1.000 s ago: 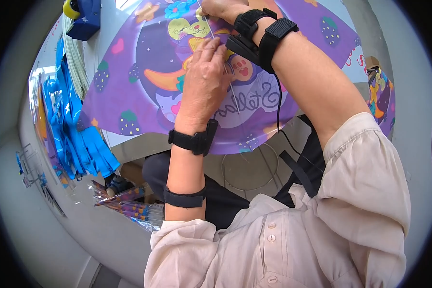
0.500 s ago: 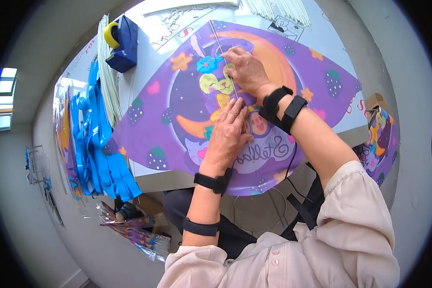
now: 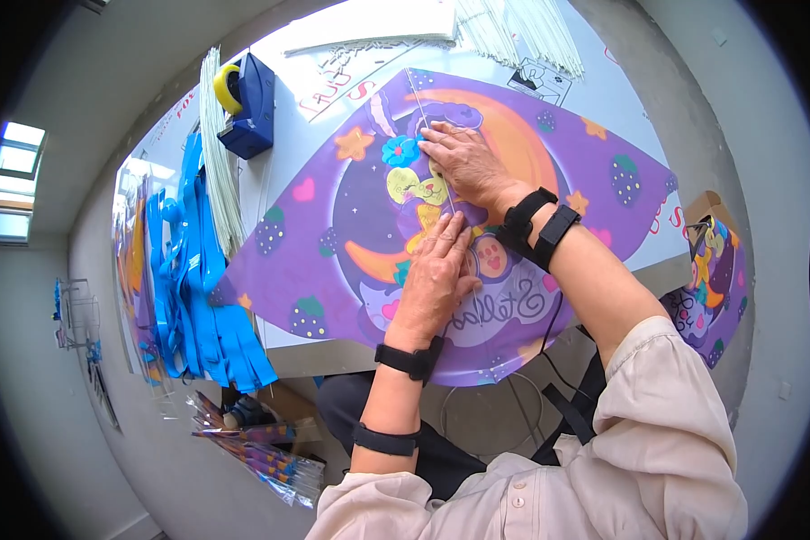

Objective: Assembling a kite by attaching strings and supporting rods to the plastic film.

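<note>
At frame centre, the left hand [image 3: 434, 286] lies flat, fingers extended, grasping nothing, on one smooth kite-shaped purple sheet [image 3: 360, 211]; the right hand [image 3: 466, 162] covers one thin straight rod [image 3: 418, 99], pinch undeterminable. Upper left: one angular blue tape dispenser [image 3: 256, 108].

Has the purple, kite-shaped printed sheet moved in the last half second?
No, not visibly: judged against the blue-and-yellow tape dispenser, the purple, kite-shaped printed sheet keeps its place; both just appear lower because the view shifted.

Tape dispenser [image 3: 257, 110] (yellow roll [image 3: 224, 90] showing), blue ribbons [image 3: 198, 310]
</note>
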`<control>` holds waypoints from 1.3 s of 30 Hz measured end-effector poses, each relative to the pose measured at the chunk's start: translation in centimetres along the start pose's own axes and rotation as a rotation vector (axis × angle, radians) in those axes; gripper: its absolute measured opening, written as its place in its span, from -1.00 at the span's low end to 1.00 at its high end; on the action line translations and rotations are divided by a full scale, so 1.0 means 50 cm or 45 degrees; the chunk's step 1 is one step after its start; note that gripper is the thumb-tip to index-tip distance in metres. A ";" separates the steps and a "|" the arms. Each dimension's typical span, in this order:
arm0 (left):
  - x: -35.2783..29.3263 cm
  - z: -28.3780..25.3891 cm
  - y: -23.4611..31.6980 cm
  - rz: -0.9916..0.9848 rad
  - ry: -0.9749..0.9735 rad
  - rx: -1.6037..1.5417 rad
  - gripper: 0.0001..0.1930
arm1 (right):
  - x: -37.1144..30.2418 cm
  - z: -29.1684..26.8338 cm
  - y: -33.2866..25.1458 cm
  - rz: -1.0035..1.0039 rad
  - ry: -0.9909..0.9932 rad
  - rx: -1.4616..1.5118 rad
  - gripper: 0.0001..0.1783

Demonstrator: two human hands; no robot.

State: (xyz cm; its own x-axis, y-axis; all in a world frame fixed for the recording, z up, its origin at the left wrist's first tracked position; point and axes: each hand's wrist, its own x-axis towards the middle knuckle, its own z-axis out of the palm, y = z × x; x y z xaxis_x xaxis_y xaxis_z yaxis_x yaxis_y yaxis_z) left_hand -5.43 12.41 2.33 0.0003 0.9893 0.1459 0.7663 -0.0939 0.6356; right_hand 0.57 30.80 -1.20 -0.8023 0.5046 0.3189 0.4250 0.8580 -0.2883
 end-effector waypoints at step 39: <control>-0.010 -0.027 -0.013 0.072 0.117 -0.087 -0.43 | 0.001 -0.073 0.018 0.068 -0.587 0.276 0.30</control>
State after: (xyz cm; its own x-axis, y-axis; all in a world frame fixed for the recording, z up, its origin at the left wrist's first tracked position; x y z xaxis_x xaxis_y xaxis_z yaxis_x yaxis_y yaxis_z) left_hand -6.78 11.80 2.87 -0.0192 0.9681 0.2497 0.7210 -0.1596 0.6743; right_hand 2.46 31.97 1.86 -0.9041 0.4104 -0.1186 0.4129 0.7682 -0.4893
